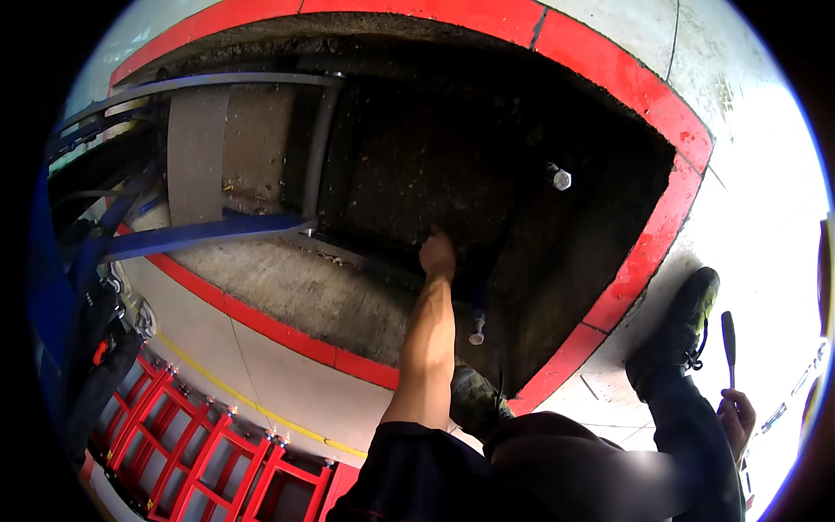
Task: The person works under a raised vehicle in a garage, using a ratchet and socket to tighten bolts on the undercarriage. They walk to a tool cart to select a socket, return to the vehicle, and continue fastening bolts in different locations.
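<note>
My left hand (437,256) reaches down into a dark pit with a red rim (600,300). One finger points forward and the others look curled; I see nothing in them, though shade covers the fingertips. Off to the right, beside my leg, my right hand (738,421) is closed around the thin shaft of a screwdriver-like tool (729,339), its dark handle pointing up. A bolt with a pale hex head (561,180) stands out of the pit's right part. Another pale bolt head (477,337) sits close to my left forearm.
Along the pit's left side runs a grey metal frame (319,157) with a blue bar (187,242). My shoes (691,309) are by the pit edge. Red metal frames (213,452) stand at lower left, beyond a yellow floor line (261,407). Shadow hides much of the pit floor.
</note>
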The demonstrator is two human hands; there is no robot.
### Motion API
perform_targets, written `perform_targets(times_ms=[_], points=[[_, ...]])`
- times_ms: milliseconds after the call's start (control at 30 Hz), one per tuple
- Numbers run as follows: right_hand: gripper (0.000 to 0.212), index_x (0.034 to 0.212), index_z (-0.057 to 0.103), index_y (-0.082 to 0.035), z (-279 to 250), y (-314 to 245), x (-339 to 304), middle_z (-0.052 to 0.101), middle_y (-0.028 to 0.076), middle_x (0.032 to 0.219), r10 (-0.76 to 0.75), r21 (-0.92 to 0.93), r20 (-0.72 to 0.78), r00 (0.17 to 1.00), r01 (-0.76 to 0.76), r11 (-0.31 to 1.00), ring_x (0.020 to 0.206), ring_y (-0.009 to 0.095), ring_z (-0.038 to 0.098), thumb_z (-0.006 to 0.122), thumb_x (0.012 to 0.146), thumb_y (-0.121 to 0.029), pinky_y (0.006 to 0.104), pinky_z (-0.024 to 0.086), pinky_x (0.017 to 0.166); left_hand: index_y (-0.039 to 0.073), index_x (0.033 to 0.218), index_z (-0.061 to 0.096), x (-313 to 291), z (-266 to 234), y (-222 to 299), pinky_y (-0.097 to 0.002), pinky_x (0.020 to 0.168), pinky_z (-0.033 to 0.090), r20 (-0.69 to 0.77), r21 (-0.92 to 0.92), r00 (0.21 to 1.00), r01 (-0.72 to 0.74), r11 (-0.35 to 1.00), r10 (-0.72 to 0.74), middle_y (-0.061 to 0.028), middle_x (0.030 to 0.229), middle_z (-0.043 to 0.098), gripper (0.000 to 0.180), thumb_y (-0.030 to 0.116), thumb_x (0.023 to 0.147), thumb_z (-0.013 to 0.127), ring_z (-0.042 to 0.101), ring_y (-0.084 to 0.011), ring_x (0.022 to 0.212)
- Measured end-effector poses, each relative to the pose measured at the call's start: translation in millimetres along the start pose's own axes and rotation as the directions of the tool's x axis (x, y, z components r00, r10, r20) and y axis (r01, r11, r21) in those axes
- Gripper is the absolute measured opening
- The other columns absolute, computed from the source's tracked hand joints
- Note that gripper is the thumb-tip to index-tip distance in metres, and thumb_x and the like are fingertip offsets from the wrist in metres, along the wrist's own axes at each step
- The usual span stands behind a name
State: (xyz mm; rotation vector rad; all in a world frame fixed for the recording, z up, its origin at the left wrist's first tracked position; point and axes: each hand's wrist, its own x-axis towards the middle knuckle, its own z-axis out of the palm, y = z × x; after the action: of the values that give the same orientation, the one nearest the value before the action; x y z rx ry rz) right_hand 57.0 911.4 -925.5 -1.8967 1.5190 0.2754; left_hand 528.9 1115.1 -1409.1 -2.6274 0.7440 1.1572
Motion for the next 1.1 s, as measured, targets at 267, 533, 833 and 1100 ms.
perform_targets(times_ms=[267,533,833,1100], points=[[0.018,0.11,0.064,0.005,7.0,-10.7,12.5,0.056,0.009,0.104,-0.031,0.226,-0.12,0.992,0.058,0.973,0.068,0.008,0.052,0.06,0.095,-0.004,0.0208,0.04,0.057,0.004,0.102,0.074,16.4,-0.7,-32.8,-0.0454,0.095,0.055,0.224,0.166,0.959,-0.21,0.964,0.171,-0.022,0.114,0.068,0.021,0.012,0.086,0.063,0.066,-0.0352,0.11],[0.026,0.109,0.066,0.003,-21.2,-0.3,29.1,0.05,-0.003,0.067,0.428,0.813,0.111,0.897,-0.329,0.48,0.054,0.008,0.052,0.063,0.094,-0.018,0.0221,0.042,0.051,0.004,0.078,0.048,-100.8,-172.9,45.4,-0.0323,0.049,0.044,0.246,-0.353,0.926,-0.19,0.916,0.287,-0.0055,0.059,0.059,0.026,0.014,0.091,0.068,0.059,-0.0118,0.053],[0.019,0.102,0.073,-0.003,-220.5,-48.7,-26.2,0.067,0.008,0.091,0.369,0.826,0.141,0.919,-0.314,0.468,0.083,0.019,0.062,0.068,0.091,-0.018,0.0334,0.051,0.076,0.008,0.092,0.052,-462.5,-416.5,343.7,-0.0211,0.051,0.039,0.507,-0.666,0.648,-0.124,0.736,0.568,0.0021,0.07,0.055,0.016,0.014,0.097,0.065,0.049,-0.0032,0.059],[0.019,0.097,0.073,0.0,-361.0,-34.7,-131.6,0.065,0.0,0.079,0.354,0.87,0.371,0.859,-0.187,-0.457,0.063,0.006,0.052,0.076,0.09,-0.018,0.0229,0.042,0.056,0.007,0.095,0.051,-693.8,-445.6,558.2,-0.0206,0.056,0.041,0.675,-0.526,0.444,-0.271,0.806,0.589,0.0024,0.072,0.054,0.016,0.011,0.097,0.066,0.052,-0.0046,0.062]])
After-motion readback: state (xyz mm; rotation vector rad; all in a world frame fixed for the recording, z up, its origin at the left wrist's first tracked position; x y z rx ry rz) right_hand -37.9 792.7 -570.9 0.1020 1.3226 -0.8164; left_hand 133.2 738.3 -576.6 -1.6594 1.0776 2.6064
